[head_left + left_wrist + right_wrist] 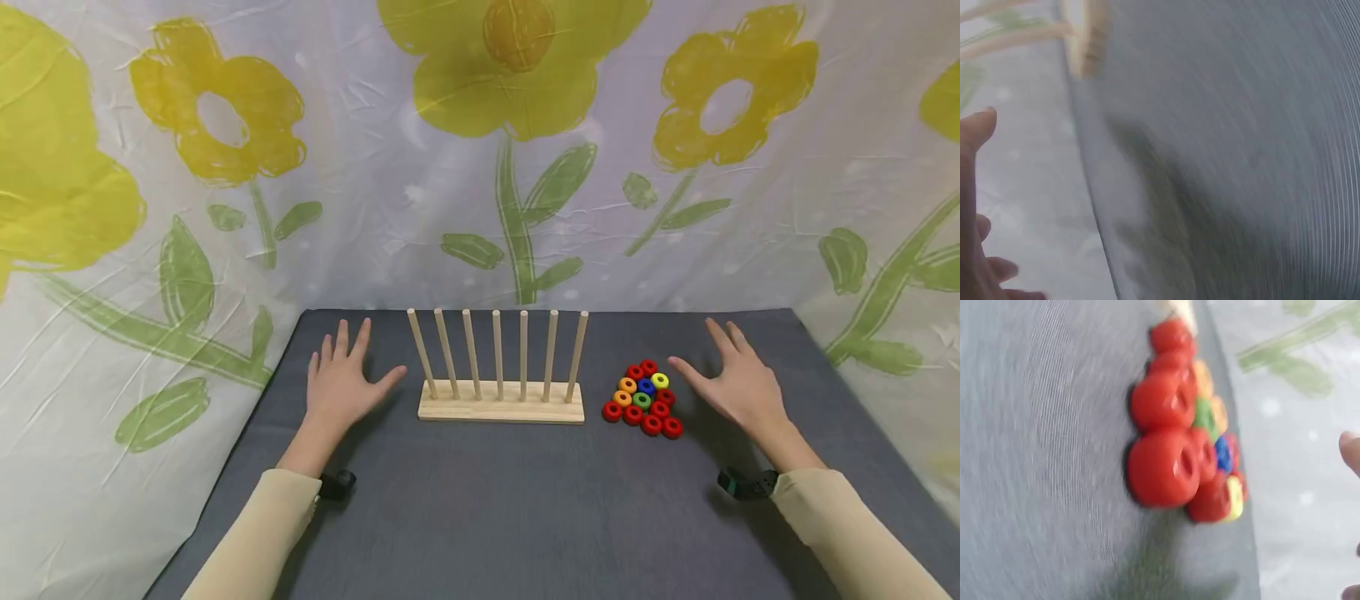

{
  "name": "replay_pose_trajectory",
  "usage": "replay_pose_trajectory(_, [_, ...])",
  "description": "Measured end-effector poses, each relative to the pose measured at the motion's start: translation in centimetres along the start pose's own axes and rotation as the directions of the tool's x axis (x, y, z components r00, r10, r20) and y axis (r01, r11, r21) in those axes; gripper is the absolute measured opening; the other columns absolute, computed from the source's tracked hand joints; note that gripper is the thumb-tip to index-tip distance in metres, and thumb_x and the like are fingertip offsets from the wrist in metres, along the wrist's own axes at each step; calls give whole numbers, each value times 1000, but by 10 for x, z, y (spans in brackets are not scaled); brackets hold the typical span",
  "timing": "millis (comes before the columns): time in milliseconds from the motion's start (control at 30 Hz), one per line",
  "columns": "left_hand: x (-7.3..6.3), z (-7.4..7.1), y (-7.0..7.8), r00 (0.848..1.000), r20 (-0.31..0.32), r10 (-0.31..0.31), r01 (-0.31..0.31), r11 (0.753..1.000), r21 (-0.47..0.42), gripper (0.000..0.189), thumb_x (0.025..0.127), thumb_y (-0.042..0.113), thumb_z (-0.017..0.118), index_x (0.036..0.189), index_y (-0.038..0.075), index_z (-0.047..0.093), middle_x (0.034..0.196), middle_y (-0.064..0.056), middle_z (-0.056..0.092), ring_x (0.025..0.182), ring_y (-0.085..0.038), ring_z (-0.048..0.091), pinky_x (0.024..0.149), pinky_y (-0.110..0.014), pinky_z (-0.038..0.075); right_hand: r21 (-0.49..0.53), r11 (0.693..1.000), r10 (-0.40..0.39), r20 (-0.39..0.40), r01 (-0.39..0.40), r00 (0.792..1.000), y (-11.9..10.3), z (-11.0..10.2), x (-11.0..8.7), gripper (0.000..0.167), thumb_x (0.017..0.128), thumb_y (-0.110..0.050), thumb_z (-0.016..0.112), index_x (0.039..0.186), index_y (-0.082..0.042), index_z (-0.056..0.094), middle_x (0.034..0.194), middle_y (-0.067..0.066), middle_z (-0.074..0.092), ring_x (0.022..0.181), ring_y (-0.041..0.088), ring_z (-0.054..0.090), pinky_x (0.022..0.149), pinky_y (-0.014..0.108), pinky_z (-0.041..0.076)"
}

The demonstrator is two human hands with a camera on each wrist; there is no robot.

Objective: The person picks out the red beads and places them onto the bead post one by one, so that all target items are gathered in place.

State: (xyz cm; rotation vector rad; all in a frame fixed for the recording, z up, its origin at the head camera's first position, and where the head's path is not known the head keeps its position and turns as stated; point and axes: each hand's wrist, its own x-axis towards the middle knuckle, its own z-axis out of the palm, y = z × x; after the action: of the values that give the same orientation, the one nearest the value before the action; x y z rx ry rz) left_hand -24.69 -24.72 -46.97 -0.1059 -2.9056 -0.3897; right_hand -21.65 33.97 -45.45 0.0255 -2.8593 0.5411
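A wooden peg rack (501, 408) stands mid-table, with several bare upright pegs on a flat base. To its right lies a cluster of small beads with holes: several red beads (652, 425), orange beads (622, 399), a green bead (642, 401), a blue bead (646, 386) and a yellow bead (659, 381). My left hand (341, 383) is spread over the table left of the rack, holding nothing. On the other side, my right hand (738, 383) hovers right of the beads, fingers extended and nothing in it. The right wrist view shows the red beads (1163, 469) close up.
A dark grey cloth (480, 517) covers the table. Behind it and at both sides hangs a white curtain (352, 167) printed with yellow flowers. Each wrist wears a small black camera, the left camera (337, 485) and the right camera (747, 483).
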Motion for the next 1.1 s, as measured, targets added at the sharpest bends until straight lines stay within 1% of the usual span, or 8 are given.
replay_pose_trajectory(133, [-10, 0, 9, 999, 13, -36, 38, 966, -257, 104, 89, 75, 56, 166, 24, 7, 167, -20, 6, 143, -57, 21, 104, -75, 21, 128, 991, 23, -17, -21, 1000, -3, -1, -13, 92, 96, -61, 59, 162, -5, 27, 156, 33, 30, 132, 59, 34, 93, 78, 29])
replay_pose_trajectory(267, [-22, 8, 17, 997, 28, -72, 77, 907, -414, 98, 93, 67, 60, 166, 25, 9, 167, -17, 11, 143, -52, 27, 106, -71, 23, 245, 966, 91, -3, -87, 996, -7, 5, -28, 87, 98, -58, 59, 158, -2, 32, 150, 33, 39, 127, 55, 44, 90, 72, 38])
replay_pose_trajectory(433, [-31, 24, 29, 979, 86, -183, 191, 696, -692, 84, 99, 55, 61, 165, 26, 18, 164, -12, 28, 119, -34, 53, 92, -50, 42, 356, 918, 182, 22, -178, 983, -11, 23, -47, 80, 99, -56, 59, 152, 0, 41, 141, 30, 51, 119, 48, 54, 85, 63, 47])
replay_pose_trajectory(500, [-33, 31, 34, 974, 100, -203, 209, 642, -737, 81, 99, 52, 62, 165, 25, 22, 162, -11, 32, 108, -29, 53, 85, -43, 42, 385, 903, 203, 10, -191, 979, -12, 30, -54, 75, 99, -55, 60, 149, 0, 46, 136, 27, 55, 118, 44, 55, 85, 60, 46])
replay_pose_trajectory(600, [-34, 39, 42, 981, 94, -169, 184, 673, -716, 83, 98, 51, 65, 164, 20, 25, 160, -12, 36, 100, -24, 51, 81, -38, 41, 420, 887, 220, -17, -193, 975, -12, 39, -64, 68, 99, -51, 63, 143, -1, 53, 131, 23, 59, 114, 38, 55, 86, 50, 45])
replay_pose_trajectory(700, [-33, 45, 49, 989, 91, -114, 145, 684, -715, 85, 97, 50, 67, 164, 21, 25, 159, -12, 38, 97, -23, 50, 80, -39, 41, 460, 869, 222, -31, -184, 974, -8, 42, -72, 62, 99, -48, 65, 141, -3, 55, 129, 19, 61, 111, 30, 54, 83, 37, 42])
replay_pose_trajectory(933, [-39, 58, 49, 997, 72, 34, 13, 823, -568, 100, 90, 52, 73, 165, 17, 18, 157, -15, 38, 109, -30, 50, 92, -54, 40, 464, 883, 95, -20, -75, 995, 2, 44, -82, 51, 95, -36, 74, 135, -6, 61, 124, 13, 65, 102, 16, 52, 76, 27, 36])
replay_pose_trajectory(1100, [-42, 63, 50, 997, 45, 66, -29, 821, -570, 104, 86, 50, 79, 164, 12, 21, 156, -11, 43, 107, -31, 48, 91, -56, 38, 474, 880, -12, -1, 11, 1000, 11, 41, -80, 49, 92, -29, 80, 132, -6, 63, 121, 10, 67, 102, 14, 55, 74, 25, 38])
